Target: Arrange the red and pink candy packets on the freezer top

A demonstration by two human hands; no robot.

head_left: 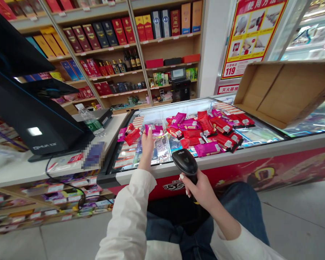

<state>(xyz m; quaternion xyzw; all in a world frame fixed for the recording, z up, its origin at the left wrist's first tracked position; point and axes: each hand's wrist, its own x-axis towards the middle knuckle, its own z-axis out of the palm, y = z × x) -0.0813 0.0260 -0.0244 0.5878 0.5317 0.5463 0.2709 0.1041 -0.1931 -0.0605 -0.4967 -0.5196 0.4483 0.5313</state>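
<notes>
My right hand (202, 189) is wrapped round the handle of a black barcode scanner (184, 161), held in front of the freezer's near edge. Over the glass top of the chest freezer (162, 144), my left hand (147, 142) grips a purple snack packet (157, 130) by its left end. To its left lies a small group of red packets (132, 134) with a purple packet (121, 134). On the right is a larger loose pile of red packets (206, 124) and purple packets (208, 148), some overlapping.
An open cardboard box (281, 90) stands tilted on the freezer's right side. At left, a counter (70, 162) bears a black checkout terminal (43, 122), a clear plastic bottle (90, 119) and a trailing cable (56, 180). Behind are shelves (111, 50) of boxed goods.
</notes>
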